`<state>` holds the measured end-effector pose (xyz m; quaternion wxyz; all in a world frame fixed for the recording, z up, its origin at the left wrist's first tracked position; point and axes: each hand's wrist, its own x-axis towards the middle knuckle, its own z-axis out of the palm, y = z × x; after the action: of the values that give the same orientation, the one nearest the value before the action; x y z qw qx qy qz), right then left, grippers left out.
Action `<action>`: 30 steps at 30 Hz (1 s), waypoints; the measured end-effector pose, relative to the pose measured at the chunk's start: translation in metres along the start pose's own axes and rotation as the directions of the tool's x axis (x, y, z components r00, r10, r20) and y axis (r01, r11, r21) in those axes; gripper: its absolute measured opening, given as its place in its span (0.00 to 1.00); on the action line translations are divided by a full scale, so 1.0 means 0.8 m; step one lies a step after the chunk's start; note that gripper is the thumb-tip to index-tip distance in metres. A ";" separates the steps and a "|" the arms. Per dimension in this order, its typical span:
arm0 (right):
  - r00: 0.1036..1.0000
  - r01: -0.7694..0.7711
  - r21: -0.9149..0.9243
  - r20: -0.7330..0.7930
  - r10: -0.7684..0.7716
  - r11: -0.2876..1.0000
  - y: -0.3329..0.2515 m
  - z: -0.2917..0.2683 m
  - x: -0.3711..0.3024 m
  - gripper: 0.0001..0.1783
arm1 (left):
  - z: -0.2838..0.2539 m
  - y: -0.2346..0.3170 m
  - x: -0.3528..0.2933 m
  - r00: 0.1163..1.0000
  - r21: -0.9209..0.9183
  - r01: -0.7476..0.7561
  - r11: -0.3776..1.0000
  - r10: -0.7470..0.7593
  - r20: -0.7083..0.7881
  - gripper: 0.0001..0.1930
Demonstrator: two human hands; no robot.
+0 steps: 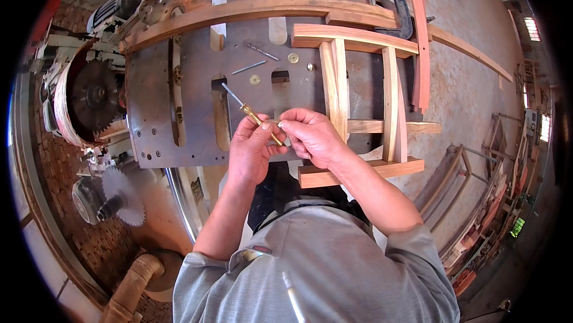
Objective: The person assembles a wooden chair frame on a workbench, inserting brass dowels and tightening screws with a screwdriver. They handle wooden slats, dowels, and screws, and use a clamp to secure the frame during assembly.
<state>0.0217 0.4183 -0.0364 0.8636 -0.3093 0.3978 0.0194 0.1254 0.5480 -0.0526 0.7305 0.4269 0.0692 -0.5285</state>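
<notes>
My left hand (249, 154) is closed around a slim brass fitting (252, 113) with a grey metal rod (232, 94) sticking out of its far end. The fitting slants toward the far left. Close beside it, my right hand (311, 139) pinches a small pale piece (280, 124), mostly hidden by the fingertips. Both hands are above the near edge of a dark slotted metal table (194, 93). Beyond them lie a twist drill bit (262, 52), a thin metal rod (249, 67), a brass disc (293, 58), another round disc (255, 80) and a small shiny part (311, 67).
A wooden frame (390, 105) rests on the table by my right forearm. A long wooden beam (239, 12) crosses the far side, with a black clamp (404, 15) near its right end. Circular saw blades (94, 96) stand at the left, one (123, 196) nearer me.
</notes>
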 end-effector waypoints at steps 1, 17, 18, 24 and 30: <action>1.000 -0.004 -0.047 -0.003 0.004 0.999 -0.002 0.001 0.000 0.04 | 0.001 0.000 -0.001 1.000 0.007 0.009 1.000 -0.009 -0.009 0.06; 0.991 0.119 -0.209 0.090 -0.102 0.971 0.005 -0.014 0.004 0.10 | -0.008 -0.001 0.002 0.998 0.045 0.063 0.997 -0.062 -0.027 0.05; 0.994 0.096 -0.132 0.072 -0.087 0.987 0.006 -0.016 0.003 0.10 | -0.007 -0.001 0.002 0.998 0.046 0.058 0.997 -0.057 -0.028 0.05; 0.988 -0.014 0.280 0.153 -0.030 0.960 -0.005 -0.027 -0.011 0.13 | -0.003 0.006 0.005 0.995 0.047 0.044 0.998 -0.039 -0.090 0.05; 0.967 -0.062 0.376 0.253 -0.038 0.925 -0.012 -0.030 -0.018 0.14 | -0.007 0.010 0.008 0.996 0.031 0.035 0.999 -0.032 -0.083 0.05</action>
<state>-0.0012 0.4005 -0.0332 0.9509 -0.1282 0.2813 -0.0129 0.1368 0.5477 -0.0553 0.7112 0.4588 0.0979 -0.5236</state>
